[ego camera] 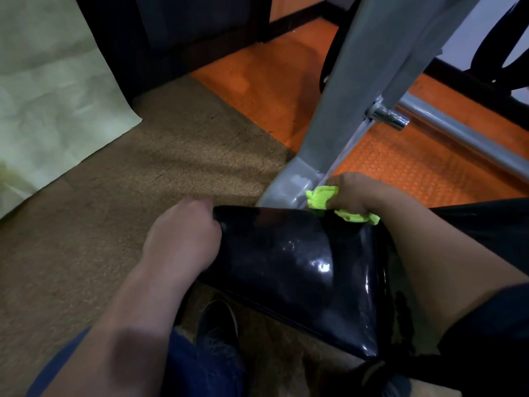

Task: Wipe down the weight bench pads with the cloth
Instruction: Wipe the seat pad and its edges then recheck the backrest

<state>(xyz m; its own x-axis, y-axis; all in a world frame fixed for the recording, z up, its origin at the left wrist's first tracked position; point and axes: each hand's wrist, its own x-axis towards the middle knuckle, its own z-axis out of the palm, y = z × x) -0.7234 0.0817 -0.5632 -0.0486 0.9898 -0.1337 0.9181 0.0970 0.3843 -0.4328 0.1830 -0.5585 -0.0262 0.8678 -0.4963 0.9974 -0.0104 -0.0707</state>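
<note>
A glossy black bench pad fills the lower middle of the view, narrowing toward me. My left hand grips its left edge near the far corner, fingers curled under the rim. My right hand holds a bright green cloth bunched against the pad's far right edge, where the pad meets the grey metal frame. Part of the cloth pokes out below my fingers. A second black pad lies to the right, mostly hidden by my right forearm.
A grey upright of the bench rises at the back right, with a chrome bar running off to the right. Brown carpet and orange flooring lie beyond. A pale sheet leans at left. My shoe shows under the pad.
</note>
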